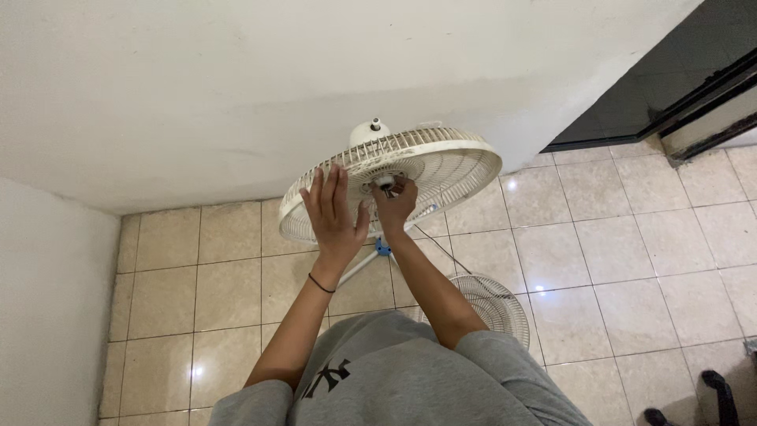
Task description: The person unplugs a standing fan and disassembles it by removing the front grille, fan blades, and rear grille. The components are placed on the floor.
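The left hand (335, 209) lies flat, fingers (325, 185) spread, against the round cream plastic rear fan guard (441, 170), which is tilted on its stand. The right hand (394, 205) pinches the hub at the guard's centre. A second round wire fan grille (501, 308) lies on the beige tiled floor (631, 237), near the white wall (236, 79).

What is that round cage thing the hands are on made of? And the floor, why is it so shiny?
The fan's rear guard looks like cream plastic, matte and a bit grimy: its ribs are thick and moulded. The left hand rests flat on it; the right hand works at its hub. The floor seems glazed ceramic tile, with grout lines and bright light spots.
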